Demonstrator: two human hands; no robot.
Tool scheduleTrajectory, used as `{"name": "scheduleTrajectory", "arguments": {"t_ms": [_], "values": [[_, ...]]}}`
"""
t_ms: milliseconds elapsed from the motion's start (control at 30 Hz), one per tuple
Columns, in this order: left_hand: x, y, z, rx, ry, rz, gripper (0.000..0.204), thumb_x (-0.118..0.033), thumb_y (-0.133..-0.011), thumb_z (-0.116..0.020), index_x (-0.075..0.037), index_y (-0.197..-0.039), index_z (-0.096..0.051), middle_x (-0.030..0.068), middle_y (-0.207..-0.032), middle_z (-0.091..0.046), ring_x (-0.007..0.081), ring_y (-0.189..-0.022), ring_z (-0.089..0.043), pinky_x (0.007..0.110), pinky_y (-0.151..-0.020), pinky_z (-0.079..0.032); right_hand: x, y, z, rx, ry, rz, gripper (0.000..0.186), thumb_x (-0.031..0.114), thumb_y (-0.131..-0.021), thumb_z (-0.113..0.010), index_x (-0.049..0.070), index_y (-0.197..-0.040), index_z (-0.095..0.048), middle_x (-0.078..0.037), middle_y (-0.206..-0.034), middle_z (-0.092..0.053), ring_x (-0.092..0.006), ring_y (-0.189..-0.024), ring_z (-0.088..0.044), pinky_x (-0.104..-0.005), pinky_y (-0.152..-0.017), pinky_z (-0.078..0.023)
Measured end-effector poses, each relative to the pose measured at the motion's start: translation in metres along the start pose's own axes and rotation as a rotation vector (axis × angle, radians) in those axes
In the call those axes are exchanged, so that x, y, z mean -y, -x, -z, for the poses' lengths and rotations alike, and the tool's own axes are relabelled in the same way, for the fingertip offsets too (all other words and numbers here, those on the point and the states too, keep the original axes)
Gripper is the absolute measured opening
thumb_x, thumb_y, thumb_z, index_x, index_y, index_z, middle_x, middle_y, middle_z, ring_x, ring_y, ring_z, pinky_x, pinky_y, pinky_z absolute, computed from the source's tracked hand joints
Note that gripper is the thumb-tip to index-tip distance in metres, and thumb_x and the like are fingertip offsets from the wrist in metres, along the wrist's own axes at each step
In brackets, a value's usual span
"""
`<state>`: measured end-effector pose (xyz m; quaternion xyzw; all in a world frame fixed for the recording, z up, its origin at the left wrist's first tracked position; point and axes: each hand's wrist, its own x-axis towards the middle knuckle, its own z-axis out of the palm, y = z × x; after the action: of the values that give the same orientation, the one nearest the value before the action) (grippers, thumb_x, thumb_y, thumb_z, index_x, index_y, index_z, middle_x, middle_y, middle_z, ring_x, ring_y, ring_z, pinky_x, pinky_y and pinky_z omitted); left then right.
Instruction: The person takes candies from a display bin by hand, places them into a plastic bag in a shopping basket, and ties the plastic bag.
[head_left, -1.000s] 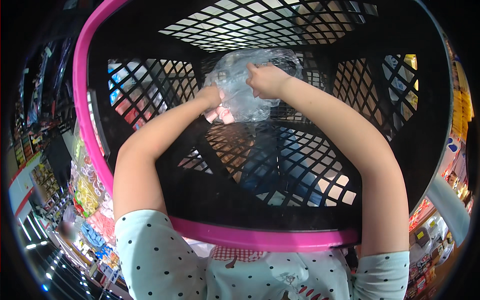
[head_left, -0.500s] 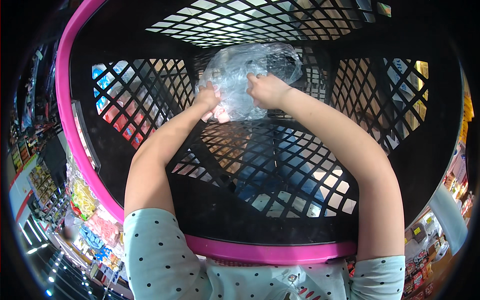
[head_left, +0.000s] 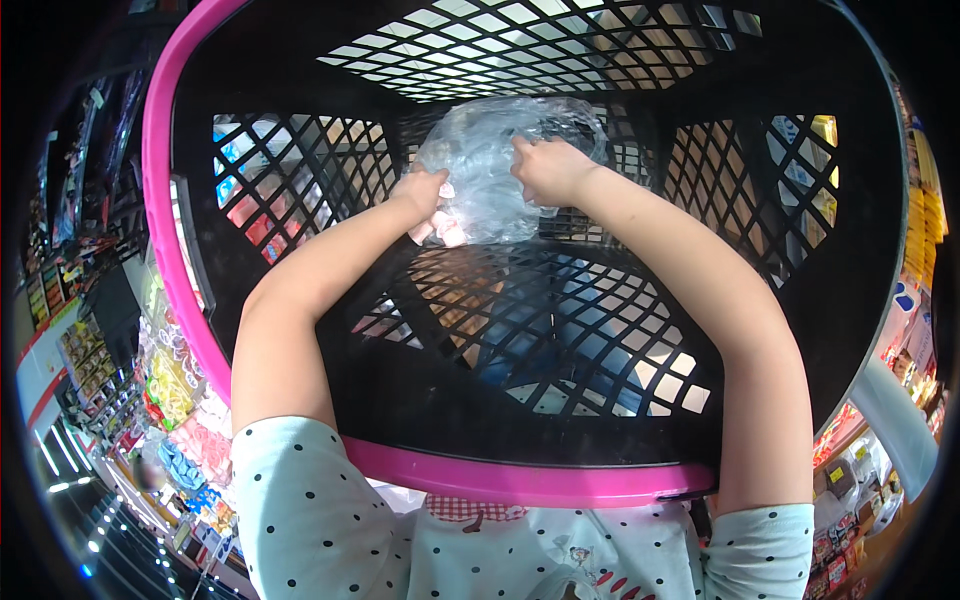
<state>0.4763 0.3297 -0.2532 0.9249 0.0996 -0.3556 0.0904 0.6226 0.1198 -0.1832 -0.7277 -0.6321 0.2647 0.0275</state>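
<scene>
Deep inside a black mesh basket, a crumpled clear plastic bag lies against the far wall. My left hand is closed on the bag's left side. Just below those fingers, small pale pink pieces show at the bag's lower left; I cannot tell what kind they are. My right hand is closed on the bag's right part, its knuckles toward me. Between the two hands the film is wrinkled.
A bright pink rim runs round the basket, close to my body. Colourful packaged goods fill shelves at the left, and more packages stand at the right. A pale grey bar slants at the right edge.
My right hand has shifted slightly right, and my left hand a little lower. Both still grip the bag. The basket appears shifted slightly in view.
</scene>
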Motion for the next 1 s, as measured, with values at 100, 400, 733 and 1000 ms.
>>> {"name": "scheduleTrajectory", "arguments": {"t_ms": [100, 400, 733, 1000], "values": [[0.002, 0.003, 0.017, 0.026, -0.121, -0.137, 0.035, -0.018, -0.074, -0.063, -0.007, -0.106, -0.055, 0.0220, -0.089, -0.062, 0.0358, -0.085, -0.063, 0.042, -0.073, -0.052, 0.001, -0.001, 0.011, 0.022, 0.026, -0.011, 0.026, 0.027, -0.072, -0.070, 0.007, -0.087, -0.068, -0.014, -0.108, -0.051, -0.0260, -0.089, -0.061, -0.0394, -0.075, -0.049], [0.013, 0.023, 0.067, 0.055, -0.244, -0.028, 0.025, -0.018, -0.072, -0.058, 0.000, -0.088, -0.061, 0.0211, -0.087, -0.064, 0.0330, -0.086, -0.063, 0.041, -0.075, -0.052, 0.010, -0.002, 0.030, -0.024, 0.134, 0.064, 0.026, 0.028, -0.071, -0.070, 0.007, -0.086, -0.067, -0.014, -0.106, -0.052, -0.0260, -0.089, -0.060, -0.0405, -0.074, -0.048], [-0.022, 0.202, 0.219, -0.396, 0.405, -0.294, 0.042, -0.031, -0.065, -0.073, -0.005, -0.096, -0.060, 0.0129, -0.084, -0.065, 0.0249, -0.078, -0.064, 0.034, -0.069, -0.049, 0.057, 0.004, 0.118, -0.063, 0.263, 0.215, 0.022, 0.026, -0.067, -0.069, 0.008, -0.080, -0.065, -0.016, -0.101, -0.053, -0.0289, -0.085, -0.060, -0.0401, -0.074, -0.049], [-0.075, 0.473, 0.201, -1.134, 0.587, -0.218, 0.050, -0.016, -0.064, -0.076, -0.004, -0.108, -0.056, 0.0113, -0.098, -0.062, 0.0238, -0.091, -0.060, 0.032, -0.078, -0.047, 0.153, 0.003, 0.232, -0.286, -0.038, 0.521, 0.040, 0.013, -0.062, -0.072, -0.002, -0.096, -0.058, -0.018, -0.109, -0.049, -0.0333, -0.093, -0.055, -0.0380, -0.080, -0.047]]}}
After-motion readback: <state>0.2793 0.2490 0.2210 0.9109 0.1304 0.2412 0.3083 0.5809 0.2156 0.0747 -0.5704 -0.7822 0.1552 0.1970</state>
